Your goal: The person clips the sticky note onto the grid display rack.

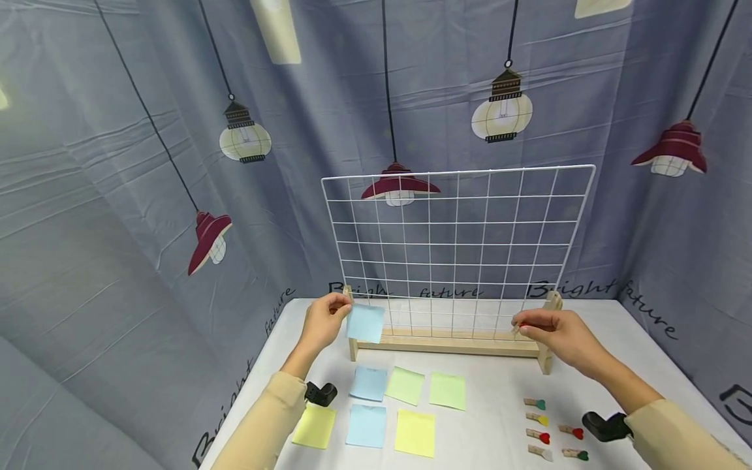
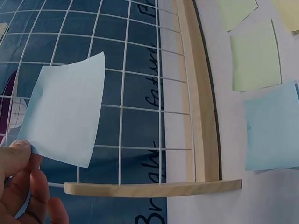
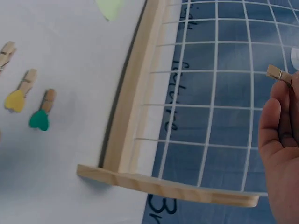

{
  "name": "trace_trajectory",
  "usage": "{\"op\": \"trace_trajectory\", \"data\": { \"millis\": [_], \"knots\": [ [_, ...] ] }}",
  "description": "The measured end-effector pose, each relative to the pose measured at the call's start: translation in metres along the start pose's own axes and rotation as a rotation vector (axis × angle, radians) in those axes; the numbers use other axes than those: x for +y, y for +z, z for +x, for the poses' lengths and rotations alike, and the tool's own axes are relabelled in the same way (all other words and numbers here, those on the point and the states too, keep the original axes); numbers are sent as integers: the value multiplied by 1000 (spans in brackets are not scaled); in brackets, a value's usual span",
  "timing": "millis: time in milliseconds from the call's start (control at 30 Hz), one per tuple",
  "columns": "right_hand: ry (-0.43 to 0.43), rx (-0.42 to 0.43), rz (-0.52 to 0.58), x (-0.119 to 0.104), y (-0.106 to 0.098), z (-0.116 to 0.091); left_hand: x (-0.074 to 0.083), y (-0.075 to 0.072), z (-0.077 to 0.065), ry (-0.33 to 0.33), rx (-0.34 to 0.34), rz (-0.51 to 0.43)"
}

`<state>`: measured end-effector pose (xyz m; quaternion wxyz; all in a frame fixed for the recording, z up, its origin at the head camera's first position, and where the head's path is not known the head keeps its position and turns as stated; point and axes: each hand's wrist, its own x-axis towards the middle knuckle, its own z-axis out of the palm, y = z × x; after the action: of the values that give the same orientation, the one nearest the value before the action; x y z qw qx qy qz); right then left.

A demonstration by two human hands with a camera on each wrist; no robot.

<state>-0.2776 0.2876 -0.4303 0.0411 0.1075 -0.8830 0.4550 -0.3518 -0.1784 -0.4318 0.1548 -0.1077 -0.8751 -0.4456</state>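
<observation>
My left hand (image 1: 323,321) pinches a blue sticky note (image 1: 365,323) by its corner, between thumb and fingers. The note hangs in front of the lower left part of a white wire grid (image 1: 458,241). In the left wrist view, the same note (image 2: 70,109) overlaps the grid wires. At the grid's lower right, my right hand (image 1: 561,333) holds a small wooden clothespin (image 3: 279,73) with fingertips and thumb. A bit of red shows at these fingers in the head view; the rest of the clothespin is hidden by them.
The grid stands in a wooden base (image 1: 452,343) with side feet. Blue, green and yellow sticky notes (image 1: 415,433) lie on the white table (image 1: 487,431), front left. Several heart-topped clothespins (image 1: 537,435) lie at front right. A patterned curtain (image 1: 446,85) hangs behind.
</observation>
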Motion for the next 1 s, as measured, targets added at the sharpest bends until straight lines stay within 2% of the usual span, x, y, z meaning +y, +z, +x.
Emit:
{"op": "trace_trajectory", "data": {
  "millis": [267, 500, 767, 1000],
  "knots": [
    [-39, -5, -40, -25, -2, 16, 15, 1, 11, 30, -2, 5],
    [-82, -28, -92, -49, -2, 31, 32, 1, 23, 44, -5, -28],
    [-115, -58, -90, -84, 5, 52, 46, -2, 33, 56, 1, -22],
    [-100, -38, -65, -110, 10, 65, 57, -3, 41, 73, 0, -17]
  ]
}}
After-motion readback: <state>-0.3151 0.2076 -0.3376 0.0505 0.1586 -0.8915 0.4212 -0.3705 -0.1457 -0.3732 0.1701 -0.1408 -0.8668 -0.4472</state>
